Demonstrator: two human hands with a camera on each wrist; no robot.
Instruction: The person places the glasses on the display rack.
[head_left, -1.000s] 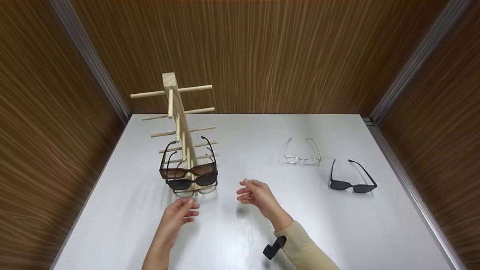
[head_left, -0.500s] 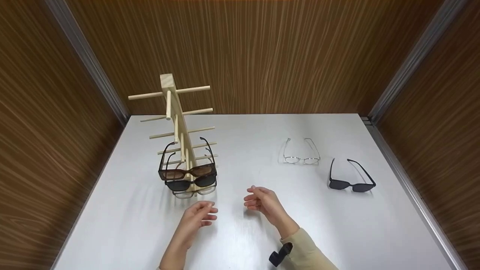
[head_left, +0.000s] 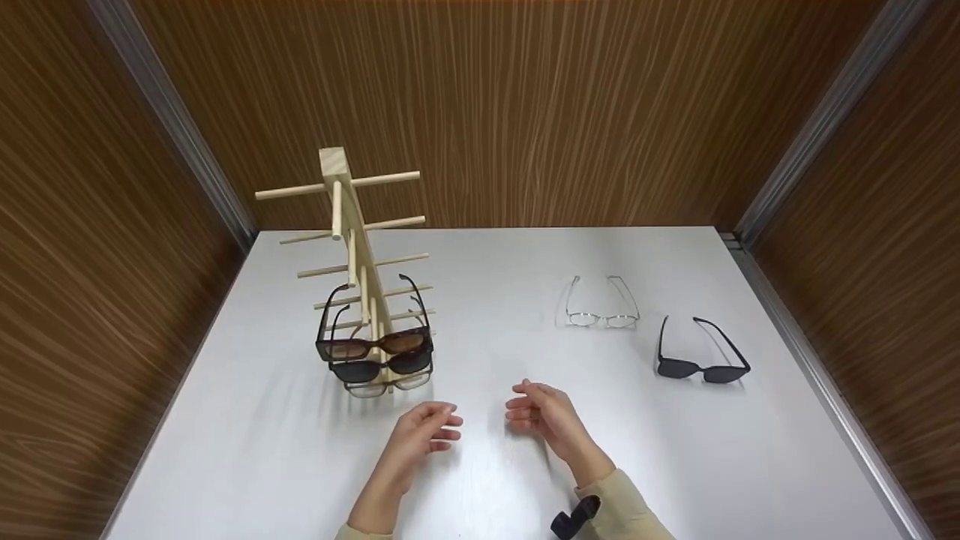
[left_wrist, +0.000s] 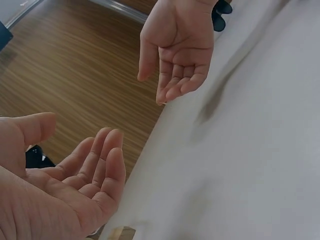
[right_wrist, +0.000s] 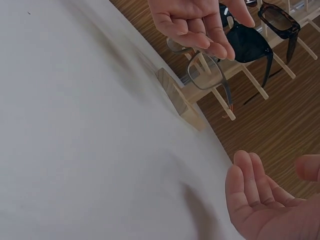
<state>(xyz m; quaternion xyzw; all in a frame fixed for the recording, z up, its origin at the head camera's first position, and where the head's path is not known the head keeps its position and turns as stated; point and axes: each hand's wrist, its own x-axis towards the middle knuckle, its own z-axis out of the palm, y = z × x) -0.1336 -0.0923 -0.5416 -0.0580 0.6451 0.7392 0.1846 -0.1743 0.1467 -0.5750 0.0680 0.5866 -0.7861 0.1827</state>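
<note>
White tabletop (head_left: 480, 300) — left hand (head_left: 420, 435) near rack (head_left: 361, 244), facing right hand (head_left: 552, 417)

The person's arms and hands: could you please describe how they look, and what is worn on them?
The left hand and right hand are both ungloved. The right sleeve is plain beige and long; only the edge of the left sleeve, also beige, shows. A small, black, rounded fitting sits at the right cuff.
</note>
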